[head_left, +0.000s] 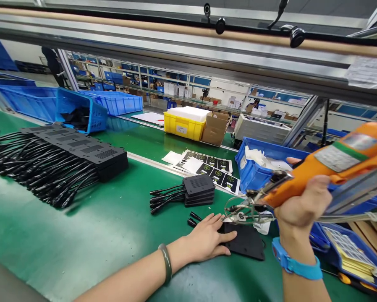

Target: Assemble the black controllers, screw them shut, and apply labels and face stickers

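Note:
My right hand (pixel 303 205) is wrapped round an orange electric screwdriver (pixel 342 157). The tool slants down to the left, and its metal tip end, with thin clear tubing around it, is over a flat black plastic box (pixel 245 241). Whether the tip touches the box I cannot make out. With fingers spread, my left hand (pixel 209 239) lies flat on the left part of that box and holds nothing. Two black cable plugs (pixel 193 219) stick out beyond its fingers. Just behind is a small stack of black boxes (pixel 199 191) with cables pointing left.
Many black boxes with cables (pixel 81 144) stand in a long row at left. Printed label sheets (pixel 207 167) lie behind the small stack. A blue bin (pixel 248 167) is at right, a yellow bin (pixel 184 126) at the back. A metal shelf beam (pixel 176 46) crosses overhead.

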The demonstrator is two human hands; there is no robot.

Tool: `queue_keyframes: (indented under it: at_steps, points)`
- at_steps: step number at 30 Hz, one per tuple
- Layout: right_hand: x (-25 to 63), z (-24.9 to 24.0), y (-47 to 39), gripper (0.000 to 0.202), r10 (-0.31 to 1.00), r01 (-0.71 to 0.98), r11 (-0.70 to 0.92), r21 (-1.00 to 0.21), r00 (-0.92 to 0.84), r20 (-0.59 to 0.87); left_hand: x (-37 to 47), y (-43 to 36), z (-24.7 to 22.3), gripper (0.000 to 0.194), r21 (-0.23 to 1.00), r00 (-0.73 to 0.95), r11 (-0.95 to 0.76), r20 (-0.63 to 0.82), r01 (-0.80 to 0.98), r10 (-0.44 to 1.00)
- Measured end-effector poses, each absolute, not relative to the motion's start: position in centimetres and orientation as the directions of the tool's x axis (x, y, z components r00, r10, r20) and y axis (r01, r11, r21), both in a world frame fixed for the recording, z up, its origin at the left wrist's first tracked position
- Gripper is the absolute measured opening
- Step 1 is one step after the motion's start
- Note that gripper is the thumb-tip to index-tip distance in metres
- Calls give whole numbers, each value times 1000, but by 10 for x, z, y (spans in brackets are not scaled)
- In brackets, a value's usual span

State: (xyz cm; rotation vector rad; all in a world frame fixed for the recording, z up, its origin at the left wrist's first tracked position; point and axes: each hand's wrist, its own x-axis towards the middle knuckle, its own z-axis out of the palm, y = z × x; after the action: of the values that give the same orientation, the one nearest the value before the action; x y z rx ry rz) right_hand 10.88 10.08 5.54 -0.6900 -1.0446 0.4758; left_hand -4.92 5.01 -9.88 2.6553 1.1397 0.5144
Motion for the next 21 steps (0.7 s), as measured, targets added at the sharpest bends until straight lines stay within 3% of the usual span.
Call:
queue_keyframes:
  at_steps: [21]
  points:
    - [79, 24, 103, 41, 764, -48, 624, -780, 246, 597, -46, 58, -104, 60, 387, 614, -665, 264, 639, 743]
